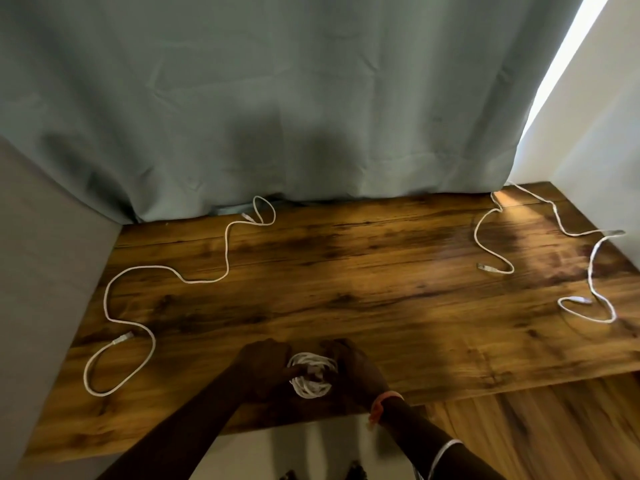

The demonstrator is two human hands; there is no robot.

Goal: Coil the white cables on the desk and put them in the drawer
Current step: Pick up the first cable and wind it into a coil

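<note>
A coiled white cable (311, 377) sits at the front edge of the wooden desk (346, 271), held between both hands. My left hand (265, 367) grips its left side, with a finger lying across the coil. My right hand (353, 367) grips the right side. A long loose white cable (152, 268) snakes across the left half of the desk. Another loose white cable (485, 237) lies at the back right. A third white cable (592, 265) runs along the right edge. No drawer is in view.
A grey-green curtain (277, 116) hangs behind the desk. A grey panel (41, 254) stands along the left side and a white wall (602, 133) along the right. Wood-look floor (536, 427) shows at the lower right.
</note>
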